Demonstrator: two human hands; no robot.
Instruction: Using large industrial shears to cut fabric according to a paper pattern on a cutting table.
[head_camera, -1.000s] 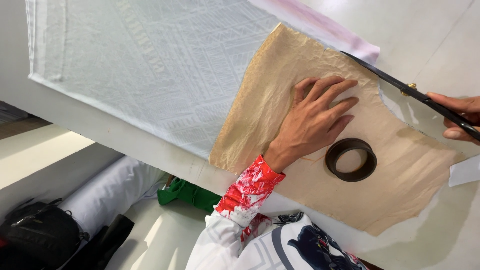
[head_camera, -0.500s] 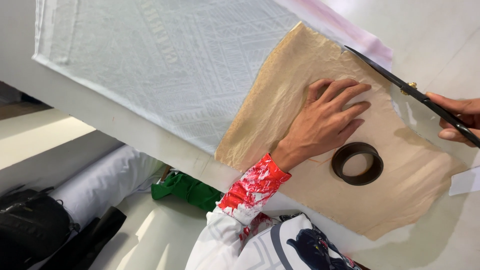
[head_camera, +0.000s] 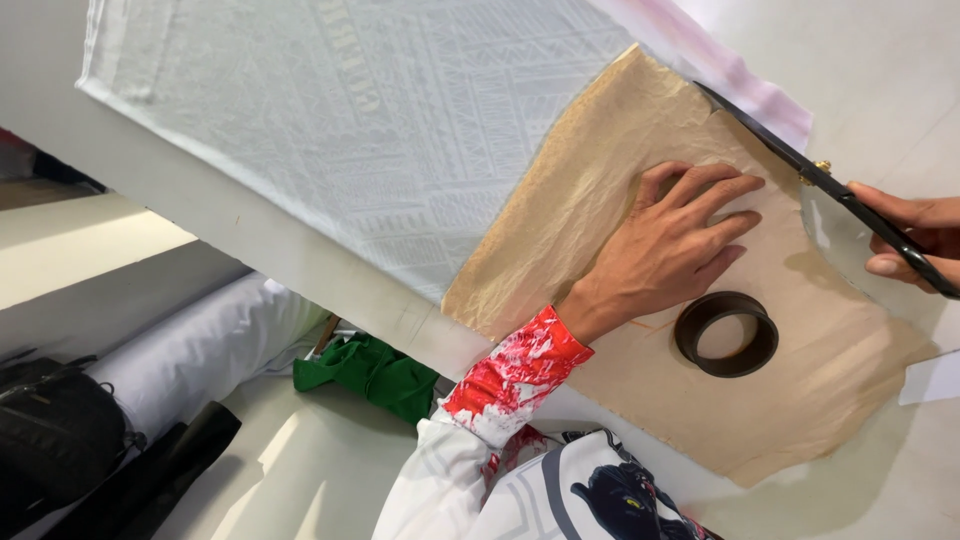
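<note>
Left hand (head_camera: 672, 240) flat, fingers spread, pressing on crinkly tan paper sheet (head_camera: 620, 180) lying on white table (head_camera: 200, 210). Right hand (head_camera: 915, 235) closed round long black scissors (head_camera: 800, 165) at paper's far edge. Black tape ring (head_camera: 726, 334) on paper, just beside left hand.

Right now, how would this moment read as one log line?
left hand: flat on tan paper pattern | right hand: grip on long black scissors at pattern edge | black ring: on pattern

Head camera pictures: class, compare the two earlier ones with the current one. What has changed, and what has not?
Little changed. The scissors in the right hand edged slightly further along the tan paper pattern's edge. The left hand stays pressed flat on it, and the dark ring and white fabric have not moved.
</note>
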